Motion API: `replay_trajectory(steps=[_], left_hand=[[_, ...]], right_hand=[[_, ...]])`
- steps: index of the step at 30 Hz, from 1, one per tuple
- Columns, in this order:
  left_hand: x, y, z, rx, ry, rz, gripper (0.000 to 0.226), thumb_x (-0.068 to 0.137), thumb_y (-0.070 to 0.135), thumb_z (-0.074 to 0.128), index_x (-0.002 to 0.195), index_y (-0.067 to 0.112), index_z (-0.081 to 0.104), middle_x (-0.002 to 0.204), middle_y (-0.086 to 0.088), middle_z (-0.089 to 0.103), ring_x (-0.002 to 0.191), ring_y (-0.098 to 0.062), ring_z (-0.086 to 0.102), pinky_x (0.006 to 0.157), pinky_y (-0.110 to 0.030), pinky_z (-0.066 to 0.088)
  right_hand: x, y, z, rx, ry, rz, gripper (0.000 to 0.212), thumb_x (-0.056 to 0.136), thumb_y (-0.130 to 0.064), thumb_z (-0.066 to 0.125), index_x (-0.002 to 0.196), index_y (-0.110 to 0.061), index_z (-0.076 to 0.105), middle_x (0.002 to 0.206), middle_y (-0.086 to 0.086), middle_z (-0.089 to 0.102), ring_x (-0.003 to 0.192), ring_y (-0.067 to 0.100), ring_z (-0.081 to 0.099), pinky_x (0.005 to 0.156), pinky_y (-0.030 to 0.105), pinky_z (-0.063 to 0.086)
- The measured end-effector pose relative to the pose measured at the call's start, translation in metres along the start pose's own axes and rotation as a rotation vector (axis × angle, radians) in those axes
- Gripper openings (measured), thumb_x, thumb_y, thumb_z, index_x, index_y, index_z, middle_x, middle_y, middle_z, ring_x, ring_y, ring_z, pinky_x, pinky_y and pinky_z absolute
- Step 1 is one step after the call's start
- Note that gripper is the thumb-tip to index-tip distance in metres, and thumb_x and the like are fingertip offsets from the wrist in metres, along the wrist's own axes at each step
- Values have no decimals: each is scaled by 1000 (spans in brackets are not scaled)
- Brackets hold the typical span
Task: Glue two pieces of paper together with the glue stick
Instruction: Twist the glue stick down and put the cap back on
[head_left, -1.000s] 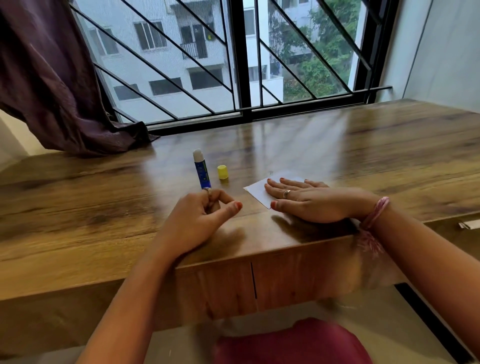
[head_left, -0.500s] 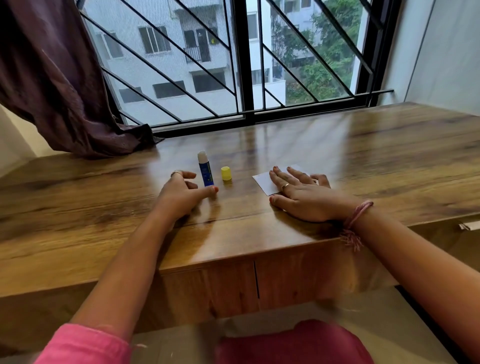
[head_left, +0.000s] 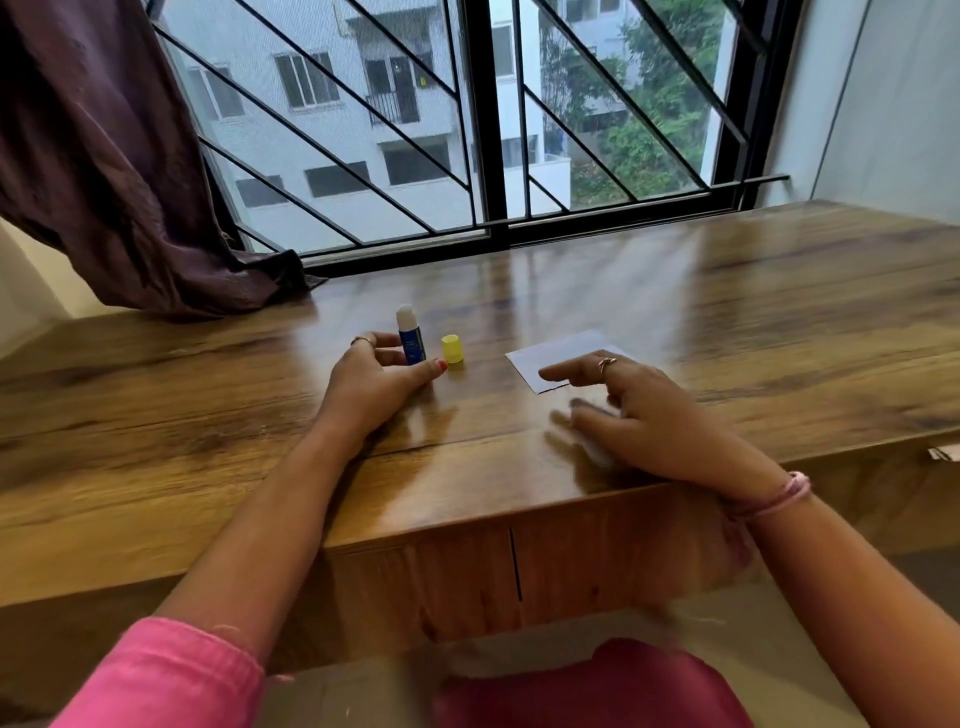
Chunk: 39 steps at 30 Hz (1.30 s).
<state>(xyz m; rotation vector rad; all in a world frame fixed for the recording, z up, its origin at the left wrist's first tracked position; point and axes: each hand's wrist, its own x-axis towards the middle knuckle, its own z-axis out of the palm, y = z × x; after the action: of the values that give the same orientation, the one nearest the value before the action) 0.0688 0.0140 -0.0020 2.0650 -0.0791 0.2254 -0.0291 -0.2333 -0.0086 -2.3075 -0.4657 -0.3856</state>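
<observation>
An uncapped blue glue stick (head_left: 410, 338) stands upright on the wooden desk (head_left: 727, 322), its white tip up. My left hand (head_left: 374, 389) curls its forefinger and thumb round the stick's lower part. The yellow cap (head_left: 452, 348) stands just right of the stick. A white piece of paper (head_left: 556, 358) lies flat further right. My right hand (head_left: 644, 415) is blurred, fingers straight, its forefinger over the paper's near edge. A pale blur shows under its lower fingers; I cannot tell whether that is a second sheet.
A dark curtain (head_left: 104, 182) hangs onto the desk at the back left. A barred window (head_left: 483, 130) runs along the far edge. The desk's front edge (head_left: 467, 530) is close to me, with a drawer front below.
My left hand has reached forward from the near desk and closed round the glue stick's base. My right hand has lifted from pressing flat on the paper and pulled back toward me.
</observation>
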Motion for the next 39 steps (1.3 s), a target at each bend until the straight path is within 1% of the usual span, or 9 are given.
replay_trajectory(steps=[3, 6, 12, 14, 19, 23, 29, 33, 39], left_hand=[[2, -2, -1, -24, 7, -5, 48, 76, 36, 77, 115, 19, 54, 105, 3, 65, 85, -14, 58, 67, -27, 46], [1, -3, -1, -8, -10, 39, 37, 80, 35, 73, 111, 20, 59, 101, 5, 65, 82, -10, 58, 65, -24, 45], [-10, 9, 5, -123, -36, 124, 25, 81, 36, 72, 100, 21, 65, 91, 6, 66, 53, -2, 51, 47, -16, 38], [-17, 17, 8, -203, -92, 156, 19, 81, 33, 73, 95, 23, 67, 82, 9, 68, 48, 1, 50, 44, -13, 37], [-35, 35, 23, -391, -320, 180, 25, 75, 31, 73, 97, 20, 72, 90, 2, 73, 72, -5, 57, 60, -22, 40], [-41, 44, 35, -420, -457, 206, 29, 81, 30, 71, 108, 18, 70, 105, -4, 73, 95, -17, 64, 73, -27, 42], [-47, 46, 38, -431, -509, 252, 17, 77, 31, 71, 93, 34, 74, 107, 3, 73, 100, -13, 66, 78, -29, 44], [-50, 43, 38, -413, -519, 279, 19, 76, 28, 72, 95, 31, 73, 105, 2, 73, 97, -11, 67, 76, -23, 47], [-47, 39, 35, -558, -628, 241, 38, 80, 28, 67, 115, 16, 65, 113, -6, 71, 109, -22, 65, 95, -39, 50]], right_hand=[[0, 1, -1, 82, 24, 31, 36, 84, -7, 59, 110, -31, 65, 95, -28, 60, 79, -20, 54, 66, 3, 35], [-1, 0, -1, 87, 8, 9, 33, 84, -6, 58, 107, -28, 67, 90, -22, 63, 73, -21, 53, 63, 1, 35], [-2, -4, 0, -82, -132, -139, 21, 87, -13, 61, 100, -26, 71, 101, -11, 69, 90, -8, 59, 80, 10, 41], [-2, -3, 0, -58, -96, -126, 24, 86, -10, 61, 101, -27, 71, 99, -12, 70, 86, -10, 60, 77, 9, 42], [1, 1, -1, 316, -24, 45, 27, 86, -20, 66, 113, -22, 63, 96, 12, 72, 85, 22, 70, 82, 38, 55], [3, 2, -5, 396, -39, 88, 48, 74, -49, 65, 115, -24, 63, 98, 5, 73, 84, 16, 70, 86, 44, 52], [3, 0, -2, 397, -30, 60, 42, 73, -54, 64, 100, -22, 70, 90, 4, 74, 80, 24, 69, 83, 50, 52], [4, -4, 6, 368, -38, 56, 34, 77, -47, 62, 95, -19, 71, 83, -1, 75, 72, 18, 68, 73, 31, 55], [5, -9, 12, 273, -90, 99, 12, 88, -29, 62, 88, -19, 68, 69, -13, 70, 59, 1, 62, 58, 9, 43]])
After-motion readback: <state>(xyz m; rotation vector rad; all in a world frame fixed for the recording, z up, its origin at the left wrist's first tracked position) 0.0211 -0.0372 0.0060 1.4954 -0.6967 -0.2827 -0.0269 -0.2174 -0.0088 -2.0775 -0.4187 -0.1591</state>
